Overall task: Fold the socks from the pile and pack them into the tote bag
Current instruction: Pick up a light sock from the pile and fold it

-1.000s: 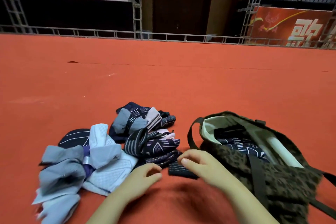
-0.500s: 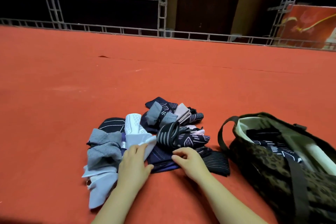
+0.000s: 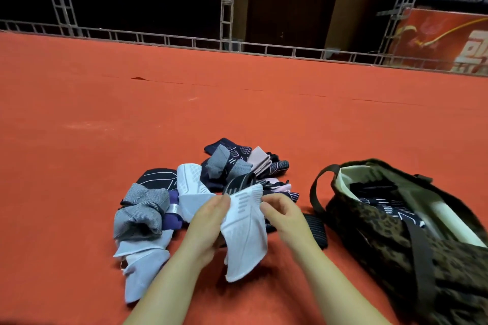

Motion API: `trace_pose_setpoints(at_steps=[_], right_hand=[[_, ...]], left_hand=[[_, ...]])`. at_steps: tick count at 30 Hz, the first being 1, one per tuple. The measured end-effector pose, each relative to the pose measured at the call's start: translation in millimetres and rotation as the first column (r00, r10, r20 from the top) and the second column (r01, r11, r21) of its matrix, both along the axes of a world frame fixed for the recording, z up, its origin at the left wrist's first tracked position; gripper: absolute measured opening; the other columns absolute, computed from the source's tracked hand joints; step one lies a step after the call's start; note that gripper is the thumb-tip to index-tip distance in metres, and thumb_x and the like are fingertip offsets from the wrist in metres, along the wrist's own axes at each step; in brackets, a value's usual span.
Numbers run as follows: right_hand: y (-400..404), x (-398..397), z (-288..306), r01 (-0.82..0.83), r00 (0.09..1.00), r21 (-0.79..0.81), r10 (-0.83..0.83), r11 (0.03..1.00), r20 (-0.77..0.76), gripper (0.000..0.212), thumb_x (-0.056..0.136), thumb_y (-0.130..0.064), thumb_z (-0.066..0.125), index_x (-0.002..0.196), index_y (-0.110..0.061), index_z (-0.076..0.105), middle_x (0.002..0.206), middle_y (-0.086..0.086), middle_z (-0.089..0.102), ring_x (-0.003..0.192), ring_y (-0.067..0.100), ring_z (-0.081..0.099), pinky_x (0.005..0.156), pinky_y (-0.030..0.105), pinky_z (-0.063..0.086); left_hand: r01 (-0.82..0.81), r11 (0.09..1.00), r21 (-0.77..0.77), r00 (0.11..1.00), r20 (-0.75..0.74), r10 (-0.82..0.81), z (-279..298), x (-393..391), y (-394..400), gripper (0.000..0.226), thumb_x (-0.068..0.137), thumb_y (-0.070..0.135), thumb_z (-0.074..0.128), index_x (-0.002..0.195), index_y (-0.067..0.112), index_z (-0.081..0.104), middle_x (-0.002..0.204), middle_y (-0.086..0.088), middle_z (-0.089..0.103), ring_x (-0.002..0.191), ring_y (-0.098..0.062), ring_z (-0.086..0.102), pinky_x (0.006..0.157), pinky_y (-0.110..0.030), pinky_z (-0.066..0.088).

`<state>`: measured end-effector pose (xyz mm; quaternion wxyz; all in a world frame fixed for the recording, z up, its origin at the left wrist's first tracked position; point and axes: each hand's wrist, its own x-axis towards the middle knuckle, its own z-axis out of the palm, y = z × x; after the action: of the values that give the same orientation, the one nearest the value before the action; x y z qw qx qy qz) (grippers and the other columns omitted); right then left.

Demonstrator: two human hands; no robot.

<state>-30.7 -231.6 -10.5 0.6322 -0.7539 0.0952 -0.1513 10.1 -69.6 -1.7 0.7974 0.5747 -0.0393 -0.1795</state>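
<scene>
A pale white sock (image 3: 244, 232) with grey lines hangs between my hands above the red floor. My left hand (image 3: 208, 224) grips its left edge with thumb on top. My right hand (image 3: 284, 215) pinches its upper right corner. Behind it lies the sock pile (image 3: 211, 185), a mix of grey, white, navy and pink socks. The leopard-print tote bag (image 3: 390, 240) lies open at the right with dark patterned socks inside. A folded dark striped sock (image 3: 315, 229) rests on the floor between my right hand and the bag.
The red carpet floor (image 3: 237, 103) stretches far ahead to a metal railing (image 3: 184, 39). The bag's brown strap handle (image 3: 317, 187) loops up near the pile.
Both hands left the floor and pile and lifted a white sock, which now hangs between them. The folded dark sock stays on the floor by the bag.
</scene>
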Motion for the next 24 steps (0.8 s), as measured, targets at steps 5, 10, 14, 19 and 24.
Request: trace_pose_setpoints(at_steps=[5,10,14,19,24], right_hand=[[-9,-19,7,-0.009,0.984,0.06,0.02,0.998,-0.18,0.019,0.08,-0.03,0.068,0.082,-0.014,0.057,0.075,-0.002,0.057,0.062,0.008,0.049,0.053,0.02,0.036],[-11,-33,0,-0.068,0.972,0.199,0.11,0.978,-0.208,0.023,0.081,-0.017,0.07,0.066,-0.014,0.052,0.057,-0.002,0.05,0.048,0.008,0.038,0.048,0.021,0.028],[-12,-39,6,-0.068,0.992,0.277,0.094,0.958,-0.08,0.013,0.079,-0.025,0.064,0.078,-0.012,0.062,0.078,0.006,0.062,0.072,0.021,0.054,0.066,0.032,0.04],[-18,-36,32,0.064,0.998,0.043,-0.063,0.997,-0.004,0.02,0.089,-0.037,0.053,0.076,-0.022,0.057,0.078,-0.001,0.053,0.075,0.013,0.049,0.071,0.033,0.038],[-27,-23,55,0.11,0.993,-0.071,-0.107,0.991,0.054,0.019,0.099,-0.021,0.046,0.087,-0.007,0.052,0.077,-0.001,0.048,0.069,0.008,0.045,0.064,0.023,0.037]], left_hand=[[0.075,0.974,-0.213,0.99,-0.101,-0.098,11,-9,-10,0.042,0.084,0.037,0.051,0.104,0.002,0.062,0.093,-0.018,0.072,0.079,-0.026,0.07,0.064,-0.033,0.057],[0.069,0.979,-0.19,0.989,-0.114,-0.092,8,-13,-14,0.031,0.094,0.03,0.048,0.1,0.002,0.061,0.09,-0.018,0.072,0.078,-0.027,0.07,0.064,-0.034,0.057],[-0.1,0.933,0.347,0.976,0.215,0.025,3,-12,-11,0.013,0.094,0.026,0.054,0.086,0.018,0.061,0.079,0.002,0.063,0.071,-0.011,0.056,0.06,-0.014,0.044],[0.106,0.922,0.373,0.987,0.076,-0.145,3,-15,-3,0.017,0.098,0.034,0.042,0.096,0.02,0.052,0.057,0.003,0.052,0.043,-0.007,0.044,0.04,-0.014,0.034],[0.219,0.943,0.251,0.936,0.22,-0.276,13,-16,-17,0.058,0.086,0.003,0.063,0.131,0.032,0.041,0.07,0.008,0.067,0.06,-0.002,0.061,0.055,-0.017,0.047]])
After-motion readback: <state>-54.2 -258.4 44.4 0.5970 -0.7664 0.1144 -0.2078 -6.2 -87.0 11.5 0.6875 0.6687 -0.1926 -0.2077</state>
